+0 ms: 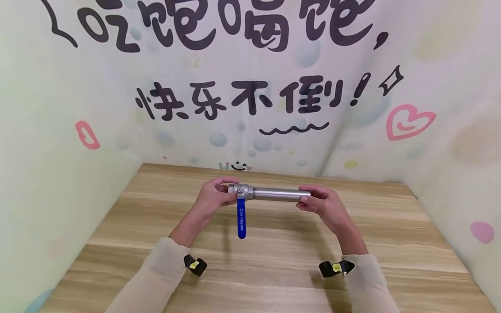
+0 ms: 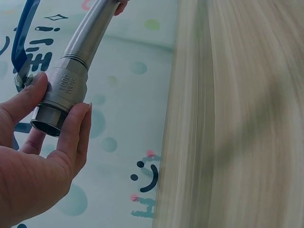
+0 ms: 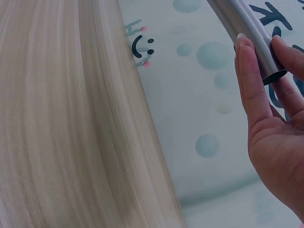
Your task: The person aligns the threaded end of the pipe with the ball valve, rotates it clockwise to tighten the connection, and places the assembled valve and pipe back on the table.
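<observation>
A metal ball valve point(image 1: 245, 191) with a blue lever handle point(image 1: 242, 219) is joined to a straight steel pipe point(image 1: 275, 194), held level above the table. My left hand point(image 1: 209, 200) grips the valve's left end between thumb and fingers. In the left wrist view, the valve body point(image 2: 61, 85) shows raised lettering and an open end, and threads show where the pipe point(image 2: 90, 33) meets it. The pipe's far end is pinched by my right hand point(image 1: 325, 206). The right wrist view shows thumb and fingers around the hollow pipe end point(image 3: 259, 45).
A wood-grain table point(image 1: 274, 269) lies beneath both hands. Behind it hangs a pale printed backdrop point(image 1: 242, 143) with dark lettering, and similar panels stand at both sides. Each sleeve carries a black strap point(image 1: 195, 266) at the wrist.
</observation>
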`<state>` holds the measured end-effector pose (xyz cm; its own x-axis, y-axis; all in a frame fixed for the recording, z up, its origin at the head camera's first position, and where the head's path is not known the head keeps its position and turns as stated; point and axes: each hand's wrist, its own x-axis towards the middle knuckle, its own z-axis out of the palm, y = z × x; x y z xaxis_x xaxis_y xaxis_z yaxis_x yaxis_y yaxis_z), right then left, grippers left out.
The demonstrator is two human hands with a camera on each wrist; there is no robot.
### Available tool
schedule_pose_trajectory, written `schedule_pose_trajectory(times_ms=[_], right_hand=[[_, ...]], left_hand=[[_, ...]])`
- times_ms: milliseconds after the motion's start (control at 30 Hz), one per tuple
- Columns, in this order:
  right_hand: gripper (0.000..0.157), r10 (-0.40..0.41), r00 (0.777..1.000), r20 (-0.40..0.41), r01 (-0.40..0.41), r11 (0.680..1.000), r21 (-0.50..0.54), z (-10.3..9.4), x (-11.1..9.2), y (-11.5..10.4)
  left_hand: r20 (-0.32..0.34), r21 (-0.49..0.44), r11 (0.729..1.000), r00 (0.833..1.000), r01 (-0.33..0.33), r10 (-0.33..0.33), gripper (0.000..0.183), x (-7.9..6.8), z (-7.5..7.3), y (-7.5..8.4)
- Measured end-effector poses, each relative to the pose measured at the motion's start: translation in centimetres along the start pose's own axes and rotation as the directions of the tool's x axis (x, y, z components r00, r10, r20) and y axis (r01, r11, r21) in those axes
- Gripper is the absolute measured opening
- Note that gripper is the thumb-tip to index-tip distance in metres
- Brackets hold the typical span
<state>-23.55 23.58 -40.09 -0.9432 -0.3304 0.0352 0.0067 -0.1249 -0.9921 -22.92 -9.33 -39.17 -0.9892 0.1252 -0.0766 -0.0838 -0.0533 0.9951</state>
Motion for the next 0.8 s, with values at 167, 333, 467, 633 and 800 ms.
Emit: schedule_pose_trajectory(times_ms=[167, 333, 467, 633, 800], right_hand=[[0.025, -0.007, 1.000, -0.007, 0.007, 1.000, 0.012, -0.06, 0.22, -0.02], [0.023, -0.010, 1.000, -0.011, 0.010, 1.000, 0.028, -0.06, 0.14, 0.26], [0.029, -0.011, 1.000, -0.006, 0.011, 0.999, 0.034, 0.02, -0.02, 0.43], [0.041, -0.018, 1.000, -0.016, 0.018, 1.000, 0.016, 0.24, -0.16, 0.55], [0.038, -0.027, 0.999, -0.026, 0.028, 0.999, 0.021, 0.32, -0.20, 0.34]], left_hand=[[-0.003, -0.004, 1.000, 1.000, -0.002, 0.002, 0.042, 0.05, 0.03, 0.13], [-0.005, -0.004, 1.000, 1.000, 0.002, -0.002, 0.044, -0.06, -0.02, -0.01], [-0.008, 0.003, 1.000, 1.000, 0.012, -0.012, 0.043, -0.21, -0.06, -0.04], [-0.016, 0.011, 1.000, 1.000, 0.018, -0.018, 0.043, -0.39, -0.10, 0.11], [-0.014, 0.006, 1.000, 1.000, 0.009, -0.009, 0.044, -0.43, -0.13, 0.24]])
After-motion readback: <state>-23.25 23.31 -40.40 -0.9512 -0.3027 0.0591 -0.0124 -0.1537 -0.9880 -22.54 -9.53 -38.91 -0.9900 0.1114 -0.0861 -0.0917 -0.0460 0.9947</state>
